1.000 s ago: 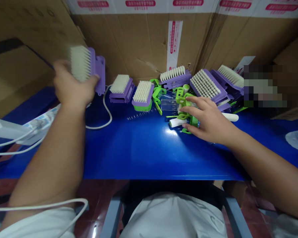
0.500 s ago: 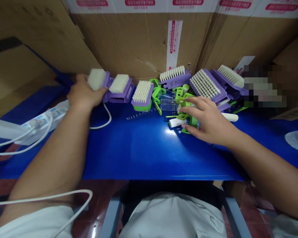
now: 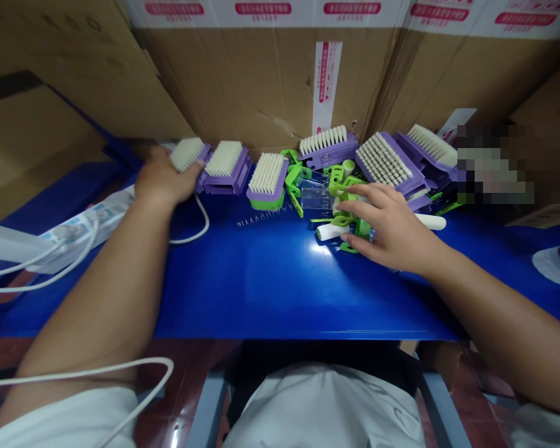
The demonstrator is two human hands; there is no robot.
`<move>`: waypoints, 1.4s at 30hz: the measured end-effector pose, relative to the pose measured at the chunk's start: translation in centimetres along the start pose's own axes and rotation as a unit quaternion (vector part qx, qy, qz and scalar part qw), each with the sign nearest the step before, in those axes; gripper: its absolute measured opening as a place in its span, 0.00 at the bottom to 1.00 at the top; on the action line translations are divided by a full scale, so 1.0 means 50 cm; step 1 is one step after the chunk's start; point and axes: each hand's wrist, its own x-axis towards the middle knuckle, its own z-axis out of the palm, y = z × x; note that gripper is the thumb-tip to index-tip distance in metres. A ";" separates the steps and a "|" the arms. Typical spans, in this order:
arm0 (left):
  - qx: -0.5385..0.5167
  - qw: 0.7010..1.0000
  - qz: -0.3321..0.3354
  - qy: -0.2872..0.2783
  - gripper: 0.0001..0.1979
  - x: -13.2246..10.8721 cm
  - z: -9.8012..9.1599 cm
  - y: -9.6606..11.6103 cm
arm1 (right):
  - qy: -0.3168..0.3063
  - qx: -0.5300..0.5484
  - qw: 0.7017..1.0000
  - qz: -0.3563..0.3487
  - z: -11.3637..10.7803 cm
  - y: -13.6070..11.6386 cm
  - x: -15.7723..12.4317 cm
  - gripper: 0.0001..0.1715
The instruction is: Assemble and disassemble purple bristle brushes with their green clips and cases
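Since the earlier frame, the left hand point(image 3: 161, 180) has come down and to the right, bringing a purple-backed brush point(image 3: 186, 154) low to the back edge of the blue bench point(image 3: 298, 292). The white bristles now tilt up and away, and the brush's far end sits against or just beside the next brush point(image 3: 224, 163); the view is too tight to be sure they touch. The left fingers curl closed around the brush's near side, with the thumb side partly hidden behind the hand. A white cable point(image 3: 200, 218) loops on the bench just below that hand. Further right stands a third brush point(image 3: 267, 174) on a green base, then a tight row of three more brushes point(image 3: 385, 158) along the back edge, against a cardboard carton point(image 3: 261, 81). The right hand point(image 3: 387, 227) has barely shifted: it hovers low near the middle of the back edge, its fingers spread and arched. The fingertips point(image 3: 343, 207) rest on or just above a heap of green plastic parts point(image 3: 343, 186), without pinching anything. A white handle point(image 3: 329, 232) lies under the hand, a clear plastic piece point(image 3: 315, 198) lies just left of it, and a small metal spring point(image 3: 264, 219) lies on the bench further left.
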 end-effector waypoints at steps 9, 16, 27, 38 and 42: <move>0.212 0.968 -0.097 0.090 0.37 -0.046 0.008 0.131 | 0.005 0.002 1.000 -0.001 0.002 0.002 -0.001 0.26; 0.189 0.974 0.099 0.071 0.36 -0.064 0.050 0.167 | 0.010 0.009 1.000 -0.010 0.004 -0.004 0.001 0.25; 0.115 0.983 0.068 -0.129 0.46 -0.143 0.150 0.261 | 0.006 0.020 1.000 -0.007 0.006 -0.018 0.001 0.24; 0.153 0.981 -0.018 -0.119 0.48 -0.137 0.144 0.264 | -0.005 0.026 1.000 -0.003 0.012 -0.023 -0.001 0.25; 0.168 0.980 -0.056 -0.094 0.53 -0.138 0.145 0.267 | -0.010 0.026 1.000 -0.003 0.012 -0.027 -0.001 0.25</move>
